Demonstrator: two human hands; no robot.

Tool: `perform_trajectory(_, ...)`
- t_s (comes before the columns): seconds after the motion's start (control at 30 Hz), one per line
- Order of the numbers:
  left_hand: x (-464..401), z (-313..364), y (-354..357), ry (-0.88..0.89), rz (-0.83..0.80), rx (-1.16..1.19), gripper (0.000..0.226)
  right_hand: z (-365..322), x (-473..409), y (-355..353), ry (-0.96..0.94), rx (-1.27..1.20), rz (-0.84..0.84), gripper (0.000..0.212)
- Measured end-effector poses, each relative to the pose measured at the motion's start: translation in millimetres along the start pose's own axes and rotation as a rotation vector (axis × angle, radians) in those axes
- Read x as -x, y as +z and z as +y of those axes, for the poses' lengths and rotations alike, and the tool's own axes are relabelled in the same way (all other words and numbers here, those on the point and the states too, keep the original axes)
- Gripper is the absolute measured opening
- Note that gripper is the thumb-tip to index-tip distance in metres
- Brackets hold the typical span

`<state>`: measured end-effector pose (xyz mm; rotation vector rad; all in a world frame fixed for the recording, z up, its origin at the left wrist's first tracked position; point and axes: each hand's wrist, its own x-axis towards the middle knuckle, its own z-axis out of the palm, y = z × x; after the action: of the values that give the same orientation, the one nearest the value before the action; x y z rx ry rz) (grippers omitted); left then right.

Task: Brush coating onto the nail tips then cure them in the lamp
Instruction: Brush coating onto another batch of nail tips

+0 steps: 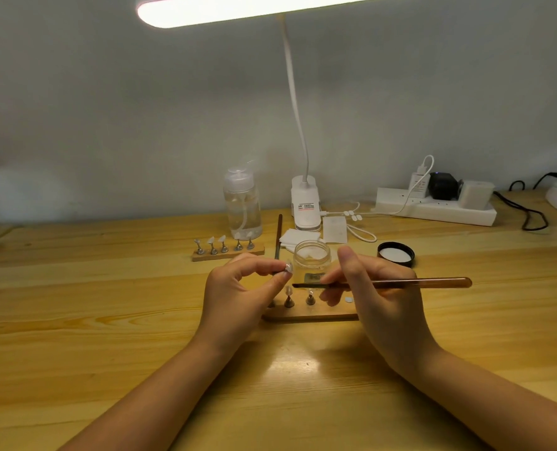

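Single head-worn view only; no second view shared. Scene seen from seated person's head height, faced forward and down. Worktop viewed close, hands centred, wall seen behind. Wide-angle edges bent.

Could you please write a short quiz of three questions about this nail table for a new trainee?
1. True or false: the clear jar has its lid on.
2. Which hand holds the brush? A) left B) right C) neither
3. Fill in: the left hand pinches a stand with a nail ____ on it.

Key:
1. False; the black lid lies on the table beside the jar.
2. B; the right hand holds it, bristles toward the nail tip.
3. tip
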<state>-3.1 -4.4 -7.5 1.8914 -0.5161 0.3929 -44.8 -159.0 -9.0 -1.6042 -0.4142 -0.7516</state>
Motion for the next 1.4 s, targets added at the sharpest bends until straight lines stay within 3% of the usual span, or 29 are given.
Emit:
perform_trajectory(0.2, 0.6, -0.1, -1.4, 0.002, -0.008, 0.009, 0.02, 0.3, -1.9, 1.0, 0.008, 0.058, 0.082, 0.021)
perform_trajectory(1.07, -1.5, -1.1, 0.7, 0.044, -0.009, -0.02, 0.025, 5.1, 2.0, 1.8, -0.046, 0.041, -0.064, 0.025)
perform_trajectory(1.4, -0.7, -0.6, 0.6, 0.028, -0.006, -0.003, 0.021, 5.4, -2.7, 2.6, -0.097, 0.131, 0.008, 0.025)
